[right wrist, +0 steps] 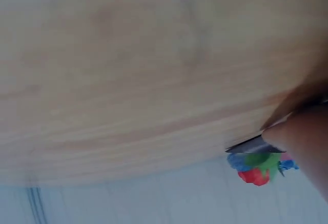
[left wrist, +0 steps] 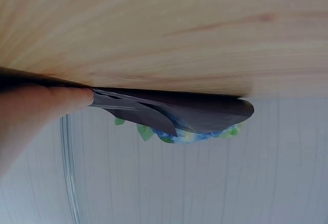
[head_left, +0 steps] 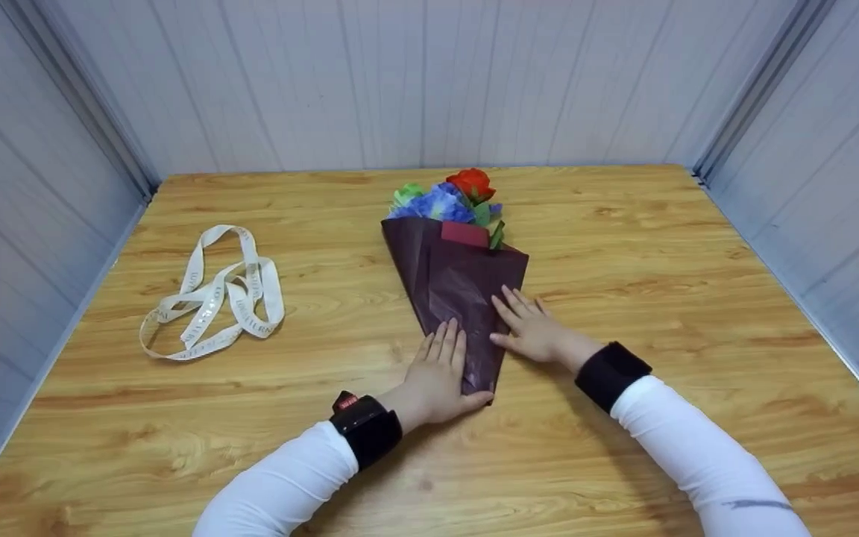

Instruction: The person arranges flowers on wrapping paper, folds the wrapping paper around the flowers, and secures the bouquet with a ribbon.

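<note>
A bouquet wrapped in dark plum paper [head_left: 467, 291] lies flat in the middle of the table, its narrow end toward me. Blue flowers [head_left: 437, 203], a red rose [head_left: 473, 184] and a pale green bloom [head_left: 406, 195] stick out of the wide far end. My left hand [head_left: 437, 380] lies with straight fingers on the wrap's lower left side, thumb across the narrow tip. On the right edge of the wrap rest the spread fingers of my right hand [head_left: 534, 328]. Low along the table, the left wrist view shows the folded paper [left wrist: 205, 114] beside the fingers.
A loosely looped white ribbon [head_left: 254, 321] with printed lettering lies on the left of the wooden table [head_left: 661, 283]. Pale panelled walls [head_left: 459, 82] stand behind the table and at both sides.
</note>
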### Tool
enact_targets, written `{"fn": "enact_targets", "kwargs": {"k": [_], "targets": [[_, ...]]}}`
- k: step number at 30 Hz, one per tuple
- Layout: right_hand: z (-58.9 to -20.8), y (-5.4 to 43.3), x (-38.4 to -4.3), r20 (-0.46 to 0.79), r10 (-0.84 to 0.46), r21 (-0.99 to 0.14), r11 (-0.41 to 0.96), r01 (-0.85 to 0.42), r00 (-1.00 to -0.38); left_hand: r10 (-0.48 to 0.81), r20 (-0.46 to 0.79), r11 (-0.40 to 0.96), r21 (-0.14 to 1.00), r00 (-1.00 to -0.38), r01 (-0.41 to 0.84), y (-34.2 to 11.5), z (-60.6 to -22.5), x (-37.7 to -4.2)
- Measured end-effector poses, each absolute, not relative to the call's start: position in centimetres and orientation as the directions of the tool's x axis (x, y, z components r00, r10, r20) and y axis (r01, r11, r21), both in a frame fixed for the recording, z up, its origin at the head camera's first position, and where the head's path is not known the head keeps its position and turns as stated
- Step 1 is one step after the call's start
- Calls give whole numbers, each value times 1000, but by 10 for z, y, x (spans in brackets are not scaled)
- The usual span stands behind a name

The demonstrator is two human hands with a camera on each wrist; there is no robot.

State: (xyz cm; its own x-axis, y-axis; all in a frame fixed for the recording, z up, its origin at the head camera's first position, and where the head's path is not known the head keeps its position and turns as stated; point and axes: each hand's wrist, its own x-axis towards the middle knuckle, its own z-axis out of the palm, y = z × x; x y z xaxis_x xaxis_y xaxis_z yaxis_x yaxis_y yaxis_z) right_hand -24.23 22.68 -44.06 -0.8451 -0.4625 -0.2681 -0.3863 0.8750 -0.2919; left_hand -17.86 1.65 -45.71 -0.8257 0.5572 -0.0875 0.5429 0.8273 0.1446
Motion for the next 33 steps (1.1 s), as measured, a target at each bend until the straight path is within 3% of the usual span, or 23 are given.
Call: {"fn": "enact_targets", "kwargs": {"k": [13,18,24,33], "targets": [[-433,225,-283,-275,-201,-176,972,-156,-940,577,-69,815,112,-814,569,19,-450,-182],[-434,221,-286,-249,-184,-122,980,-158,-951,592,-64,799,184,-804,573,15,-440,-200],[-438,219,-280,-177,-203,-101,977,-187,-963,609,-61,773,271,-791,574,24,-433,-236],[-451,200,-266,-99,-461,-127,885,-448,-882,500,-315,844,385,-807,373,32,-429,-288]]}}
